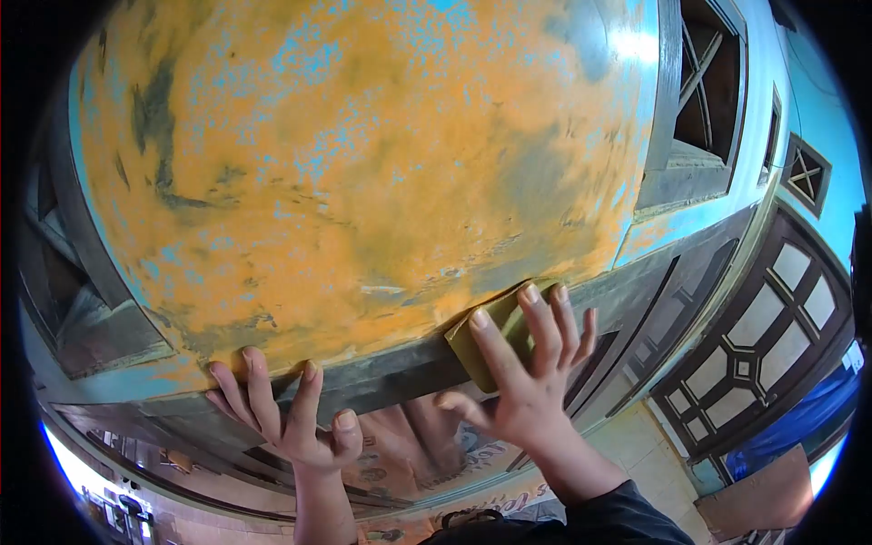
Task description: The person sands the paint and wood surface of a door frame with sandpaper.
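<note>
My right hand [536,372] presses an olive-yellow sheet of sandpaper [472,354] against the dark wooden beam, at the lower edge of the orange-painted wall panel [363,182]. Its fingers lie spread over the sheet, with the thumb held off to the left. My left hand [300,409] is empty, its fingers apart and their tips at the seam where panel and dark beam [391,371] meet. Patches of blue and grey show through the orange paint, and the panel's lower edge looks scuffed.
At right is a dark-framed door [754,336] with pale panes. Wooden vent frames with crossed slats [699,82] flank the panel. A blue cloth [790,427] hangs by the door, above a brown board [763,500]. Pale floor tiles [654,463] show far below.
</note>
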{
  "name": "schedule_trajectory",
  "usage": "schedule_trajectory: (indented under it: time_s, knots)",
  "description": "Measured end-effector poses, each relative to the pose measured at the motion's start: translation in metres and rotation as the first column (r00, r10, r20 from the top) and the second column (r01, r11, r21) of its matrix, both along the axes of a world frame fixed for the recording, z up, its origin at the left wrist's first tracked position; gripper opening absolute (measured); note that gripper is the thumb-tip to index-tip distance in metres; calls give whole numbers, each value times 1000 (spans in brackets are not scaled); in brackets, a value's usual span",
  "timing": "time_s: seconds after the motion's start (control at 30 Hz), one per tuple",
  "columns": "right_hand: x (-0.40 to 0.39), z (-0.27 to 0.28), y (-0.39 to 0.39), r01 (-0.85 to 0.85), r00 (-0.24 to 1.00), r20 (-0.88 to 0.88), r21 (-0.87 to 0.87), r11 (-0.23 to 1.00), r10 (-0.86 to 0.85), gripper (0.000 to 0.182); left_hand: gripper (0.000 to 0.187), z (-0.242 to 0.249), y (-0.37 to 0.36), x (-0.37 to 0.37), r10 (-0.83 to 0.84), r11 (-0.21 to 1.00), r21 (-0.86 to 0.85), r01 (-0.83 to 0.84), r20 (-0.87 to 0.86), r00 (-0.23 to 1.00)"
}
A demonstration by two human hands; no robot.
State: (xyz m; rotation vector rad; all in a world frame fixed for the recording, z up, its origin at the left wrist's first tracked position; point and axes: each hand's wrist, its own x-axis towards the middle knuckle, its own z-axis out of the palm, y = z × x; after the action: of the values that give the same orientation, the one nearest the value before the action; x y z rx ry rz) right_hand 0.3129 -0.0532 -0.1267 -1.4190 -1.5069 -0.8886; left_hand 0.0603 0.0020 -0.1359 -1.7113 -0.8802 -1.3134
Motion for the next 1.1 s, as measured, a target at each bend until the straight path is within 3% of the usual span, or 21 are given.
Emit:
schedule_trajectory:
  time_s: [0.07,0.1,0.2,0.33,0.4,0.47,0.53,0.57,0.67,0.7,0.8,0.83,0.93,0.97,1.1]
  knots:
    - [22,-2,4,80,997,19,23,997,-81,75,56,0,2,-2,-15,1000,19,15,-22,1000]
    - [36,2,3,109,992,-70,11,994,-108,79,56,0,3,-2,-18,999,28,19,-25,1000]
    - [18,2,8,-87,961,-250,129,988,118,80,55,0,3,-1,-20,999,34,21,-20,1000]
    - [16,-22,10,-76,996,41,6,997,76,80,52,0,3,-1,-31,999,29,31,-1,1000]
    - [30,-13,14,-34,963,-262,109,993,62,72,48,-4,3,0,-54,998,14,54,47,997]
    - [18,-5,17,-75,931,-337,200,977,141,73,47,-4,4,2,-56,998,22,55,58,997]
    - [-4,-13,6,-136,989,-57,16,991,136,75,47,-4,4,1,-51,998,23,50,57,997]
    - [-11,-18,9,-149,989,25,48,988,148,72,47,-5,4,1,-48,999,24,46,57,997]
    - [24,-7,13,-29,989,-142,85,996,41,68,48,-3,5,-1,-38,999,36,37,25,999]
    - [26,0,14,-41,954,-288,144,989,81,68,49,-2,4,-1,-30,999,42,30,4,1000]
    - [1,-6,10,-131,981,-135,59,990,137,72,47,-3,3,2,-39,998,41,38,38,999]
    - [-9,-12,9,-157,987,25,38,987,156,72,46,-4,4,3,-49,998,40,46,59,997]
    - [30,2,14,-20,987,-156,94,995,35,69,45,-5,3,0,-50,998,29,49,46,998]
    - [32,14,12,-71,947,-297,164,984,118,66,45,-5,3,0,-52,998,26,51,50,997]
    - [-8,-12,8,-177,983,49,36,983,176,62,44,-5,3,3,-62,998,22,60,71,996]
